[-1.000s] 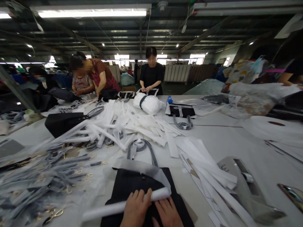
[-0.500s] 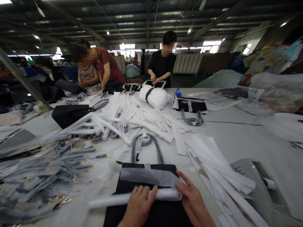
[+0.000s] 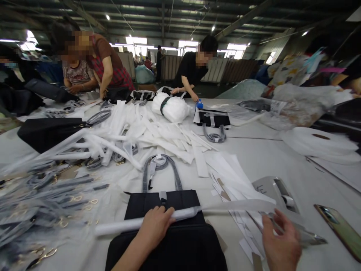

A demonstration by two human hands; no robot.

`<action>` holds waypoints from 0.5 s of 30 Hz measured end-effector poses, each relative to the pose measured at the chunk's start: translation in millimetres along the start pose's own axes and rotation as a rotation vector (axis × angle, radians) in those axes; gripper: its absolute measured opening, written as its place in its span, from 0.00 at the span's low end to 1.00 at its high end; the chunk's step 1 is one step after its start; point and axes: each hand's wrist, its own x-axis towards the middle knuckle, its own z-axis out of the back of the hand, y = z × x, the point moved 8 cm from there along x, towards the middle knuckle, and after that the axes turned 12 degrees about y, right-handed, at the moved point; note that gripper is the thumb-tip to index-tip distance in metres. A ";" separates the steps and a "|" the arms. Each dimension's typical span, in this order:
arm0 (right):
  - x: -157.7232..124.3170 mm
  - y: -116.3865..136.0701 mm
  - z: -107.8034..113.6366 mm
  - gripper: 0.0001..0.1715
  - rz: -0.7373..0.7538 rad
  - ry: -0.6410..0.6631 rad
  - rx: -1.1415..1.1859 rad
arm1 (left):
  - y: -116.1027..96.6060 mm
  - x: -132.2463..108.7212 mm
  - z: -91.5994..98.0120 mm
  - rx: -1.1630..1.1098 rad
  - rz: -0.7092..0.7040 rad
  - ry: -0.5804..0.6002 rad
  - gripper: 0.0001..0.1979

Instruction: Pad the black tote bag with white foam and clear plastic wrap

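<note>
From my end, watching through the head view, I began at the lower left of the frame, where a tangle of straps (image 3: 64, 203) with gold clips covered the tabletop (image 3: 238, 145). That clutter lay near the free end of the white roll (image 3: 120, 227), so I judged that end wanted watching, lest it swing into the clips.

The roll lay slantwise across the black bag (image 3: 166, 248), low in the centre of the frame, its left end sticking out past the bag's side. My left hand (image 3: 156, 226) was closed over its middle, thumb pointing along it to the right. I thought a steady, light hold was right there: enough to stop the roll turning, not so much that it crushed or dented the bag beneath.

Right of that, a pale, see-through strip (image 3: 237, 205) ran from the roll's end over the loose white strips (image 3: 239, 180). To my mind it called for an even pull in line with the roll, without creases.

At the lower right my right hand (image 3: 282, 239) was half curled by the strip's far end, in front of the grey dispenser (image 3: 295, 214); whether it gripped the strip, I could not tell. A phone (image 3: 338, 227) lay farther right, well clear.
</note>
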 end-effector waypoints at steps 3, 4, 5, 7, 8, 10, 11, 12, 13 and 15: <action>-37.9 78.2 -68.8 0.18 0.501 0.530 -0.214 | -7.7 3.7 -0.3 -0.030 -0.042 0.027 0.14; -56.6 96.2 -97.3 0.16 0.628 0.754 -0.215 | -10.3 3.2 -0.5 -0.035 -0.043 0.029 0.15; -74.0 107.7 -123.3 0.16 0.703 0.968 -0.210 | -12.6 1.7 -0.6 -0.043 -0.041 0.029 0.15; -96.9 115.3 -164.0 0.17 0.721 1.301 -0.228 | -14.7 -3.7 -0.1 -0.083 -0.046 0.022 0.17; -101.8 113.9 -179.0 0.18 0.683 1.416 -0.247 | -13.5 -7.5 0.7 -0.120 -0.054 0.014 0.18; -102.8 107.7 -199.4 0.18 0.590 1.566 -0.280 | -4.2 -17.2 2.8 -0.214 -0.062 -0.004 0.20; -100.9 104.1 -205.5 0.18 0.544 1.617 -0.286 | 3.9 -23.5 4.0 -0.257 -0.058 -0.014 0.22; -98.9 100.1 -209.5 0.18 0.494 1.668 -0.285 | 14.0 -30.8 5.1 -0.285 -0.044 -0.022 0.24; -97.1 95.5 -211.8 0.19 0.436 1.716 -0.277 | 25.3 -38.9 5.8 -0.301 -0.021 -0.023 0.25; -94.1 84.4 -212.4 0.21 0.289 1.797 -0.247 | 47.3 -56.9 5.0 -0.314 0.021 0.006 0.25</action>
